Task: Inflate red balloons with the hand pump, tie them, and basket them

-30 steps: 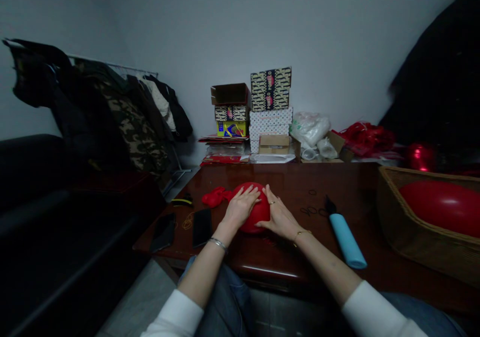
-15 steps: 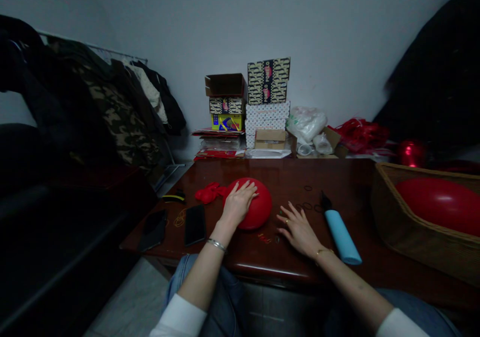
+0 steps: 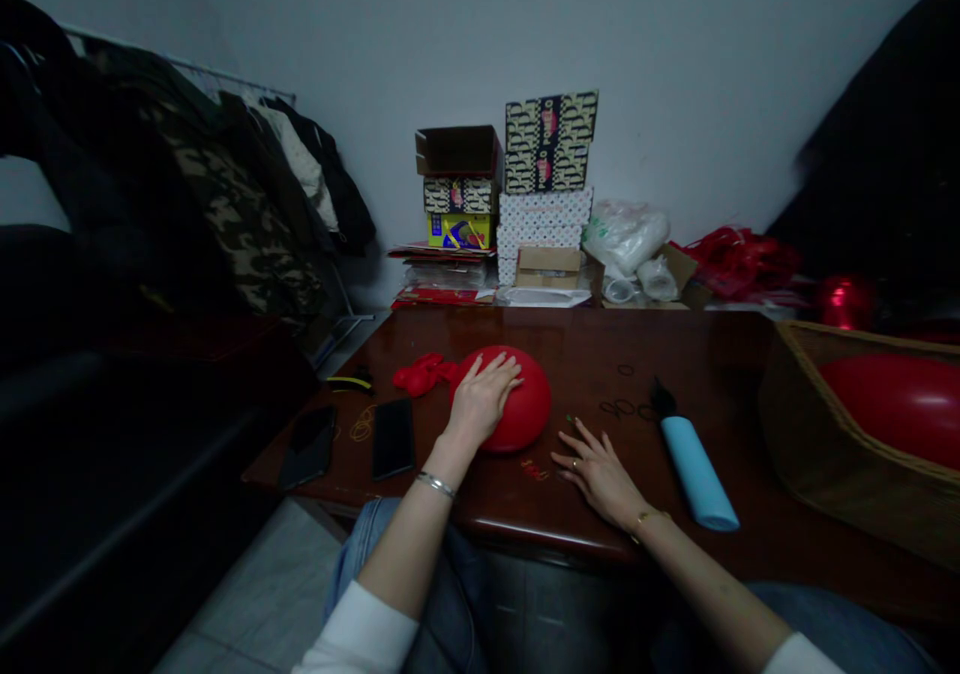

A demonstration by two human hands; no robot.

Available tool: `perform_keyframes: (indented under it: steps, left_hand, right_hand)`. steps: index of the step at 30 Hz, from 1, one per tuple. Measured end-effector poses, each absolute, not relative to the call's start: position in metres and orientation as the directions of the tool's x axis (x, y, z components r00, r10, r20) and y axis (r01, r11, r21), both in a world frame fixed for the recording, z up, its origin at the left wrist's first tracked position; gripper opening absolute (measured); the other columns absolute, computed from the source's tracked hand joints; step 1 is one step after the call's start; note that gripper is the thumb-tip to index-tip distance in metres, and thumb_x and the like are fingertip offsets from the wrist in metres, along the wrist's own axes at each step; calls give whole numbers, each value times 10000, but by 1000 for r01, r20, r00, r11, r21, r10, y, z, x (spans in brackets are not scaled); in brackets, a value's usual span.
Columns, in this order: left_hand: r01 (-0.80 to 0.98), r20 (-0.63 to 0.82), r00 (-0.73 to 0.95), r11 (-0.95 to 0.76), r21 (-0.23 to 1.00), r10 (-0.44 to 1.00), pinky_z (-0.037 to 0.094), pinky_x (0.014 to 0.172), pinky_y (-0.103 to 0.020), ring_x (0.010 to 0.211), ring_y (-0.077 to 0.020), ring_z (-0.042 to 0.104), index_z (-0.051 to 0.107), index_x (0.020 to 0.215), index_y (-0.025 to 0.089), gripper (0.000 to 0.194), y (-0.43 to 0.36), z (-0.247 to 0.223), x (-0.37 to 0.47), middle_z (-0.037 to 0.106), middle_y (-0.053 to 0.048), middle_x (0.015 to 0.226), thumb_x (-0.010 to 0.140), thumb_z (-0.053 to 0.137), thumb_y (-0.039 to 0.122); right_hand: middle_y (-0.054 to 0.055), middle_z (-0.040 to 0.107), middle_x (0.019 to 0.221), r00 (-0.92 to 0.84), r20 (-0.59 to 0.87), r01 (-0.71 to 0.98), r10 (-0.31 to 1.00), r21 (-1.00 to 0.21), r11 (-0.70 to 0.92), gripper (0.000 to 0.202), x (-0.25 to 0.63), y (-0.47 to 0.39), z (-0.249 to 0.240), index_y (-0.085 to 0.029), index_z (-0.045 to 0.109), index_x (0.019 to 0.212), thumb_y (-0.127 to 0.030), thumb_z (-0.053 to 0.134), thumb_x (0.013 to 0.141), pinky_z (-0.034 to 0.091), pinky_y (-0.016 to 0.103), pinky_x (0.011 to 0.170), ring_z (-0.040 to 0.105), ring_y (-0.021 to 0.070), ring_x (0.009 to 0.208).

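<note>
A round red balloon (image 3: 526,409) rests on the dark wooden table (image 3: 585,339). My left hand (image 3: 484,399) lies flat over its top left side, fingers stretched out. Just left of it are limp red balloons (image 3: 422,375) in a small heap. My right hand (image 3: 598,472) is low over the table to the right of the balloon, fingers spread, with nothing seen in it. Small red and orange rubber bands (image 3: 534,470) lie between that hand and the balloon. Past its fingertips are several dark rubber bands (image 3: 619,408).
A light-blue cylinder with a black tip (image 3: 699,472) lies right of my right hand. At far right a wicker basket (image 3: 832,439) holds a large red balloon (image 3: 900,394). Two dark phones (image 3: 393,439) and yellow rubber bands (image 3: 363,424) lie at left. Boxes (image 3: 546,219) are stacked at the back.
My right hand has shifted slightly down and toward the front edge. My left hand stays on the balloon. The whole view has moved a little.
</note>
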State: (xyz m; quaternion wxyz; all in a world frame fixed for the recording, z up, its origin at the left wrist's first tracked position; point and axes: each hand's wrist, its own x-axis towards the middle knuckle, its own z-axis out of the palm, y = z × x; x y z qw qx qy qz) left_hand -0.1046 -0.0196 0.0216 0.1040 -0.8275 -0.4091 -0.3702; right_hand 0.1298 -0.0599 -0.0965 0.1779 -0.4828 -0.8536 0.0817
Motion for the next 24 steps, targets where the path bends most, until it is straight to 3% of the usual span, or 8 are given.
perform_keyframes:
  steps: [13, 18, 24]
  left_hand:
    - [736, 716, 389, -663, 136, 580, 339, 1057, -451, 1195, -181, 501, 596, 1140, 217, 278, -21, 19, -104, 624, -76, 1185, 895, 463, 210]
    - [726, 720, 396, -675, 136, 570, 333, 1059, -453, 1200, -181, 495, 590, 1144, 212, 279, -21, 17, -104, 627, -74, 1182, 896, 461, 202]
    - [720, 723, 398, -681, 136, 565, 341, 1054, -463, 1203, -185, 492, 587, 1147, 222, 281, -21, 17, -103, 620, -74, 1191, 897, 459, 202]
  right_hand:
    - [33, 644, 1145, -406, 474, 669, 781, -428, 608, 141, 130, -60, -107, -267, 702, 797, -252, 563, 814, 272, 607, 1021, 374, 262, 1282]
    - [53, 657, 1114, -382, 510, 656, 771, -438, 615, 182, 126, -66, -108, -232, 667, 785, -196, 498, 840, 395, 532, 973, 417, 252, 1250]
    - [58, 658, 1098, -296, 547, 635, 783, -499, 589, 170, 124, -68, -105, -229, 654, 808, -242, 492, 857, 424, 495, 962, 431, 245, 1233]
